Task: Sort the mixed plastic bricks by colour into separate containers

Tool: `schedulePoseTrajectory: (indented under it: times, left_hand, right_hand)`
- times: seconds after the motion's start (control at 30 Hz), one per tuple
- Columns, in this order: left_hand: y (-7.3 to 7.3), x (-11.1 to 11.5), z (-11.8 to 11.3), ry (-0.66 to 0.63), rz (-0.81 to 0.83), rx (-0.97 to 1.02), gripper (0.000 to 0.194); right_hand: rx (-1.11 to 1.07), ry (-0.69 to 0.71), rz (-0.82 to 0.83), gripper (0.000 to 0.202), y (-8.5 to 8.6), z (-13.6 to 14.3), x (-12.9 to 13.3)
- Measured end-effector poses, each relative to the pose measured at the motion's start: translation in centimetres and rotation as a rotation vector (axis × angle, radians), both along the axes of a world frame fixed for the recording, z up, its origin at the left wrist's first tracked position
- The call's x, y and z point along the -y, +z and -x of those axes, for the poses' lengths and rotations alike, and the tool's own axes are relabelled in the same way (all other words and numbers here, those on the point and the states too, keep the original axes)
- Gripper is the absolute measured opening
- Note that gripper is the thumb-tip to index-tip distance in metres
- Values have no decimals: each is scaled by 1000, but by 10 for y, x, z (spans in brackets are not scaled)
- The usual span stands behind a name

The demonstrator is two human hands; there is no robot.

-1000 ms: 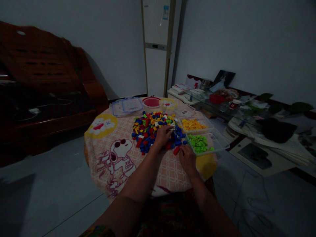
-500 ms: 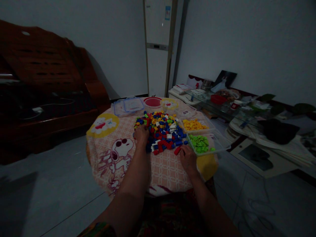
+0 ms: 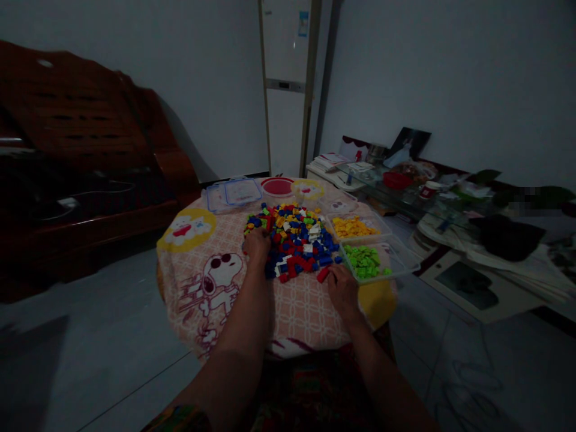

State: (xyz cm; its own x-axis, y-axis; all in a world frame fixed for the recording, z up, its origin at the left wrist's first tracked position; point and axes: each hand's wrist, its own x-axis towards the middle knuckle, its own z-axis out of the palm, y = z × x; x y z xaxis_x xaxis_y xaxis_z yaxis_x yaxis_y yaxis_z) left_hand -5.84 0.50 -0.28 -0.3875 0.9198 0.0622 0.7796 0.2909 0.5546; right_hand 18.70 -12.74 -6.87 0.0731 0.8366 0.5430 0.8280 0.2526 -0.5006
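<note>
A heap of small red, blue, yellow, green and white bricks (image 3: 294, 237) lies on a round table under a cartoon-dog cloth (image 3: 211, 282). My left hand (image 3: 256, 245) rests curled against the heap's left edge. On the cloth at the heap's near right corner lies my right hand (image 3: 341, 288), its fingertips touching a red brick (image 3: 322, 275). Right of the heap stand two clear tubs: one with yellow bricks (image 3: 351, 227), one with green bricks (image 3: 365, 261).
Clear lidded boxes (image 3: 234, 193), a red bowl (image 3: 278, 186) and a yellow-rimmed dish (image 3: 306, 189) sit at the table's far edge. A dark wooden sofa (image 3: 85, 162) stands to the left. A cluttered glass low table (image 3: 432, 198) is on the right.
My left hand has moved from the middle of the heap to its left edge, and the heap has shifted slightly right. My right hand stays by the red brick.
</note>
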Motion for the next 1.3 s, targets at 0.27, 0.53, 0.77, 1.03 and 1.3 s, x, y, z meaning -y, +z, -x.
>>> schedulePoseTrajectory:
  times: [0.27,0.53,0.77,1.03,1.3]
  left_hand:
    - [-5,-2,8,56,-224,112,32]
    - [0,5,-30,-368,-395,406,26]
    - [-4,30,-109,-859,-470,393,23]
    - [-11,40,-136,-1025,-506,405,35]
    - [2,12,-48,-456,-382,133,25]
  right_hand:
    - [-8,11,1,30,1,0,0]
    - [-18,-2,-1,30,1,1,0]
    - [24,-1,3,28,4,0,0]
    - [50,-24,11,30,3,0,1]
    - [9,-4,4,30,2,0,0]
